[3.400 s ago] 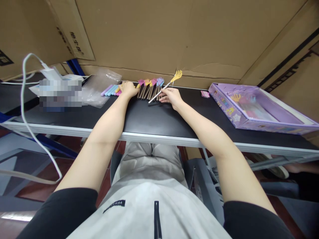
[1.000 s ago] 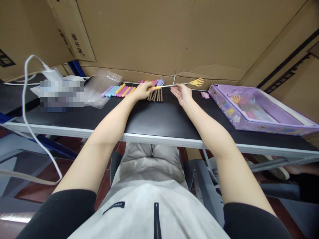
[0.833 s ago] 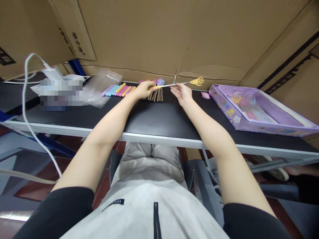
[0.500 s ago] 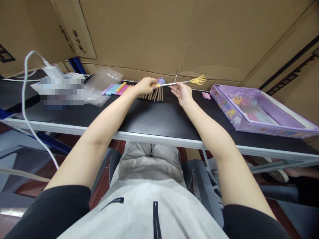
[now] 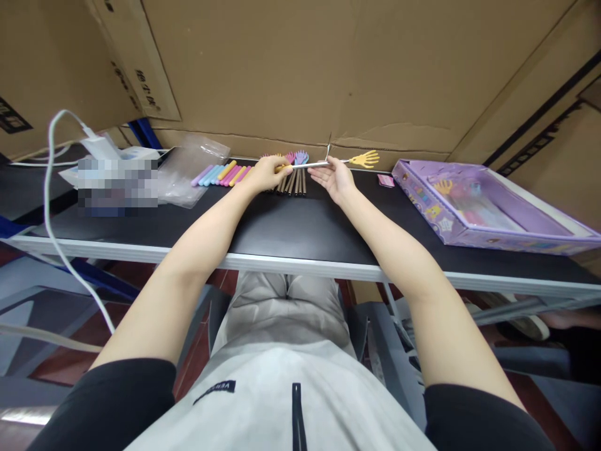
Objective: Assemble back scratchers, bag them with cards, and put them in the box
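A thin metal rod with a small yellow hand-shaped head (image 5: 364, 159) is held level above the black table (image 5: 291, 219). My left hand (image 5: 265, 174) is closed on the rod's yellow grip end. My right hand (image 5: 332, 176) is palm up, its fingers pinching the rod near the middle. Below lies a row of several similar rods with pink, yellow and blue hand heads (image 5: 293, 170). Left of them lie several loose pastel grip sleeves (image 5: 224, 173).
A purple toy box with a clear window (image 5: 474, 203) lies at the right, a small pink piece (image 5: 386, 180) beside it. A clear plastic bag (image 5: 188, 169), a white charger with cable (image 5: 96, 145) sit at left. Cardboard boxes (image 5: 300, 69) wall the back.
The rod went from slanting up in my right hand to lying level between both hands. My left hand came off the pastel sleeves onto its yellow end, and the yellow head drew slightly leftward.
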### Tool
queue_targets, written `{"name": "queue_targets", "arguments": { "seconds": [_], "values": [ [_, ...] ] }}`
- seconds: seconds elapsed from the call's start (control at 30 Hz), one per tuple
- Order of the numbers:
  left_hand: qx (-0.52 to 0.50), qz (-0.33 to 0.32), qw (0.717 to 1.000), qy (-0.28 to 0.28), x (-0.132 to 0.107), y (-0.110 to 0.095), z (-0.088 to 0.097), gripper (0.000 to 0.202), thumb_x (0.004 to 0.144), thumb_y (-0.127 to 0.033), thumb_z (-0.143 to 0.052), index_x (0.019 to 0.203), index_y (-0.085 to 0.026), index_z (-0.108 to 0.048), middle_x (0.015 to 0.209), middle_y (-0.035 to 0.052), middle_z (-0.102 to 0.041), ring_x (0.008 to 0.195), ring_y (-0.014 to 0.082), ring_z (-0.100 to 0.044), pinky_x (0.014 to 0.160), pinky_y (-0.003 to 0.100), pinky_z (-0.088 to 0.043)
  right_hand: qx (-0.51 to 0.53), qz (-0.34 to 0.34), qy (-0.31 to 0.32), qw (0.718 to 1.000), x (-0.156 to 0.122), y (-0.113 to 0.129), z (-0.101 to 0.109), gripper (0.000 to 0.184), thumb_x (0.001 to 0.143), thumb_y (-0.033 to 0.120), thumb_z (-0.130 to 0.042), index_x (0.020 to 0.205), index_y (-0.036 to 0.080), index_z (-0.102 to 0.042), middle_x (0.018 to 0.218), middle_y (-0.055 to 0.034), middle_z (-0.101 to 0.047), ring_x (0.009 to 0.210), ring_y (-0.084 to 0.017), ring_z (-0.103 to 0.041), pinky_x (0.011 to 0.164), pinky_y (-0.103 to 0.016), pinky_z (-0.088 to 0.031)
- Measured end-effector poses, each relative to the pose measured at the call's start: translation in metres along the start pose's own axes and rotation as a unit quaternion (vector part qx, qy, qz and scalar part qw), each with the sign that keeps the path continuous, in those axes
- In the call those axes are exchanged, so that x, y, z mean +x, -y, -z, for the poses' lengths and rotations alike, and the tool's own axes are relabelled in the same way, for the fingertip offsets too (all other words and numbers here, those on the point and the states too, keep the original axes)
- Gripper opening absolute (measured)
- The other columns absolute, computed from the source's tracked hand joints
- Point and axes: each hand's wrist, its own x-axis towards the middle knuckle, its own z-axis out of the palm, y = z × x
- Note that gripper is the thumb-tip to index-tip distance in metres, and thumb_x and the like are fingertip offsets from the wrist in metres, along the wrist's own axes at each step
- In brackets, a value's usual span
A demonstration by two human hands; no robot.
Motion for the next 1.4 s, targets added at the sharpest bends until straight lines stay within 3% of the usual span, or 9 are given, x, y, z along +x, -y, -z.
{"name": "queue_targets", "arguments": {
  "seconds": [0.13,0.27,0.47,0.67,1.03,1.4],
  "values": [
    [0.014,-0.005,1.0,-0.008,-0.001,0.0,-0.002,0.03,0.098,-0.044,-0.056,0.095,-0.019,-0.073,0.087,0.0074,-0.07,0.082,0.0214,-0.06,0.084,0.035,-0.048,-0.005,-0.009,0.002,1.0,0.001,0.001,0.0,0.045,0.1,0.064,-0.063,0.099,0.019,-0.064,0.081,-0.0074,-0.075,0.084,-0.023,-0.078,0.085,-0.04,-0.066],
    [0.03,-0.003,0.999,-0.02,-0.001,-0.002,-0.004,0.031,0.099,-0.046,-0.055,0.09,-0.021,-0.071,0.084,0.007,-0.069,0.081,0.0216,-0.059,0.082,0.035,-0.047,-0.033,-0.013,-0.019,0.999,0.001,0.001,0.001,0.048,0.104,0.066,-0.054,0.097,0.02,-0.064,0.067,-0.0043,-0.07,0.069,-0.02,-0.074,0.069,-0.031,-0.064],
    [0.034,-0.012,0.999,-0.004,-0.004,-0.013,-0.003,0.031,0.102,-0.041,-0.053,0.084,-0.021,-0.069,0.081,0.0078,-0.066,0.086,0.0239,-0.061,0.086,0.037,-0.047,-0.076,0.002,-0.027,0.997,0.002,0.003,0.006,0.048,0.107,0.059,-0.055,0.076,0.023,-0.051,0.047,0.0067,-0.046,0.037,-0.008,-0.045,0.044,-0.019,-0.043],
    [0.038,-0.014,0.999,-0.02,-0.007,-0.021,-0.001,0.029,0.102,-0.037,-0.054,0.083,-0.021,-0.068,0.08,0.008,-0.066,0.087,0.0246,-0.061,0.086,0.038,-0.047,-0.06,0.005,-0.016,0.998,-0.006,0.006,0.002,0.052,0.107,0.06,-0.056,0.071,0.025,-0.041,0.046,0.0105,-0.035,0.036,-0.007,-0.033,0.041,-0.018,-0.038],
    [0.066,-0.022,0.997,-0.039,-0.009,-0.028,-0.002,0.03,0.103,-0.039,-0.051,0.088,-0.021,-0.07,0.091,0.0115,-0.07,0.098,0.0292,-0.063,0.09,0.04,-0.046,-0.047,0.004,-0.012,0.999,-0.012,0.004,-0.001,0.057,0.101,0.07,-0.061,0.072,0.025,-0.04,0.047,0.0123,-0.026,0.038,-0.007,-0.03,0.043,-0.019,-0.037],
    [0.091,-0.039,0.995,-0.026,-0.01,-0.04,0.001,0.032,0.102,-0.034,-0.049,0.089,-0.018,-0.073,0.097,0.0142,-0.073,0.101,0.0316,-0.068,0.091,0.041,-0.047,-0.039,0.008,-0.006,0.999,-0.018,0.0,-0.006,0.057,0.102,0.07,-0.06,0.071,0.025,-0.042,0.045,0.011,-0.03,0.038,-0.008,-0.033,0.045,-0.021,-0.039]
  ]
}}
